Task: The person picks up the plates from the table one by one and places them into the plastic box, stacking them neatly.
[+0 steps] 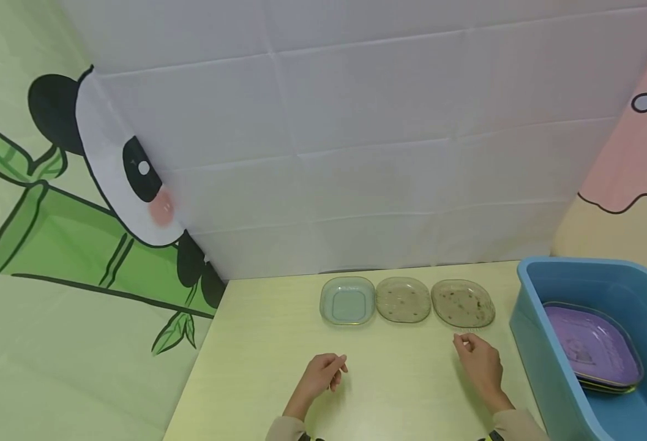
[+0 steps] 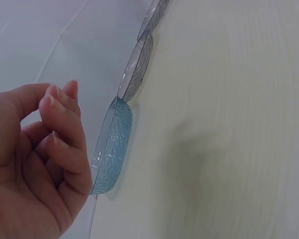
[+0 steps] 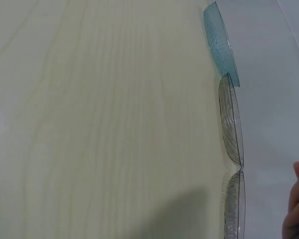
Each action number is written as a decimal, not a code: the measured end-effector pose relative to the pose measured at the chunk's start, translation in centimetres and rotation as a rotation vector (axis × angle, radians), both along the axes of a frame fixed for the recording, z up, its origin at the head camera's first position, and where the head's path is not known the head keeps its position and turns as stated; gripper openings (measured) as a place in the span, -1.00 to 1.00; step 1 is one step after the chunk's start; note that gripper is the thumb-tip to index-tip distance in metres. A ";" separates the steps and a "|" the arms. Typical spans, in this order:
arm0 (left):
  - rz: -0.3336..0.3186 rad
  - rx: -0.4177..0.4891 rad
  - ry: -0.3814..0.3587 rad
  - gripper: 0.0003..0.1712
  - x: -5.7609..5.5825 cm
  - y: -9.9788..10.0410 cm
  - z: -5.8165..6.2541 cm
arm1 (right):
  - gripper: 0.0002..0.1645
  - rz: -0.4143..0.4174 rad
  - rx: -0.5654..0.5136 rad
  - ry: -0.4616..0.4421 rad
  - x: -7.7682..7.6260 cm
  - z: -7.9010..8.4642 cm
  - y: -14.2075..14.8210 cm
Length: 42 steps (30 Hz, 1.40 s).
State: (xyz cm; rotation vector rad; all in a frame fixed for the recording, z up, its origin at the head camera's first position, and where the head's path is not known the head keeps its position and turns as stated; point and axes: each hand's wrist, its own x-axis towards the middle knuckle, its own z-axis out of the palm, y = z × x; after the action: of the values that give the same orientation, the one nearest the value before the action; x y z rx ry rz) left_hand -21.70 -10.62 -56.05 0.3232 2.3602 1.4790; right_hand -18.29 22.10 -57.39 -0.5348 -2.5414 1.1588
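Three clear plates stand in a row along the back of the table: a light blue squarish plate [image 1: 347,301], a greyish-brown plate [image 1: 403,300] beside it, and another greyish-brown plate [image 1: 463,304] on the right. My left hand [image 1: 321,373] hovers below the blue plate with its fingers loosely bent and nothing in them. In the left wrist view, that hand [image 2: 45,154] appears apart from the blue plate [image 2: 112,147]. Just in front of the rightmost plate is my right hand [image 1: 480,366], fingers loosely bent, holding nothing visible. Only part of it shows in the right wrist view.
A blue plastic tub [image 1: 554,361] stands at the table's right side. Inside it lies a stack of plates with a purple plate [image 1: 593,346] on top. Behind the pale wooden table [image 1: 246,361] hangs a white cloth [image 1: 356,153] with printed cartoon figures.
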 end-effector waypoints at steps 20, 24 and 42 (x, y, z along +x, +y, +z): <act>0.055 0.025 0.001 -0.51 -3.8 1.6 0.3 | -0.60 -0.032 -0.040 -0.034 0.4 0.9 0.6; 0.097 0.003 0.012 -0.55 -5.6 1.6 0.8 | -0.61 -0.046 -0.040 -0.048 0.5 0.9 0.6; 0.314 0.023 -0.074 -0.47 -9.9 1.1 0.5 | -0.63 -0.071 -0.120 -0.057 1.0 1.7 0.6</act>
State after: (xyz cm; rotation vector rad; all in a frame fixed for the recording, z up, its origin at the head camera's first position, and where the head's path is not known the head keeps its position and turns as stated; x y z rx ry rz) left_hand -31.61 -9.50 -55.51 -0.1022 2.4182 1.6224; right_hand -17.33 22.69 -55.74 -0.6909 -2.4894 1.2936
